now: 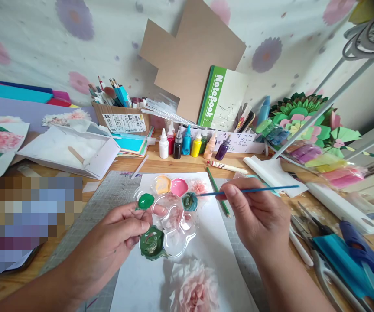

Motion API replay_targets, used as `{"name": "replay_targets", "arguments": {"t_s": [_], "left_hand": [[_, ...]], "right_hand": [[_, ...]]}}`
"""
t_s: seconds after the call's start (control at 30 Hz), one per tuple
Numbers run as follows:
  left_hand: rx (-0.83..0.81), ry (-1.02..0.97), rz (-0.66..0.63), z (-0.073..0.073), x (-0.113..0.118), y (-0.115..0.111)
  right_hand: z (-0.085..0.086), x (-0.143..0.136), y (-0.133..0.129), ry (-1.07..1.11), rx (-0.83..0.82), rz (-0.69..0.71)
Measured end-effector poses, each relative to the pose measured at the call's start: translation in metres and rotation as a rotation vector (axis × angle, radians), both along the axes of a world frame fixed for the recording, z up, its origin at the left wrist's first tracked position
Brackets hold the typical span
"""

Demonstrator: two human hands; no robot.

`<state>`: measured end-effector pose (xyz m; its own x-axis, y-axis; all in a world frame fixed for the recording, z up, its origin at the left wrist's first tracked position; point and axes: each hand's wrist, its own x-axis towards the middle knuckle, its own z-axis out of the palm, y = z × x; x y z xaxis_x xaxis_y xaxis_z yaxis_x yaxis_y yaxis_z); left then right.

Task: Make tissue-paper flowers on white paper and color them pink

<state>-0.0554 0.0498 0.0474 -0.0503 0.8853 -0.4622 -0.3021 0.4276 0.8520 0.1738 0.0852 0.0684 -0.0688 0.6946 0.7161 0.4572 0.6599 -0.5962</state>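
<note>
My left hand pinches the edge of a clear plastic paint palette, tilted above a white sheet. Its round wells hold bright green, dark green, yellow-orange, pink and a murky blue-green. Between the thumb and fingers of my right hand is a thin blue paintbrush, its tip at the rim of the blue-green well. Below the palette, a pale pink ruffled flower lies on the sheet. A smaller pink flower shows near the pink well, partly behind the palette.
Several paint bottles line the desk's back, before a notebook. A green pencil lies beside the sheet on a grey cutting mat. Scissors and a blue glue gun lie at right; a white box stands at left.
</note>
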Motion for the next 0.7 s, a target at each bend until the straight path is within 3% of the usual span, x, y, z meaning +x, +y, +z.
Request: {"name": "replay_targets", "arguments": {"t_s": [0.13,0.2,0.4,0.5,0.63,0.7], "left_hand": [[0.021,-0.006,-0.039,0.0019,-0.0002,0.0008],[0.033,-0.02,-0.05,0.0014,-0.0008,0.001],[-0.022,-0.002,0.016,0.0036,0.001,0.0019],[-0.015,0.0,0.0,0.0047,0.0018,0.0027],[-0.014,0.019,-0.008,0.0043,0.0002,0.0028],[-0.017,0.022,0.011,0.0044,-0.0006,0.0028]], "right_hand": [[0.001,-0.0012,-0.0008,-0.013,-0.064,0.086],[0.0012,-0.001,-0.0006,0.01,-0.072,0.051],[0.0021,0.0002,0.0,0.041,-0.117,0.099],[0.0037,-0.0003,-0.0007,0.047,-0.095,0.027],[0.0064,-0.0013,-0.0019,-0.009,-0.069,0.119],[0.0071,-0.0016,-0.0021,-0.03,-0.043,0.09]]}}
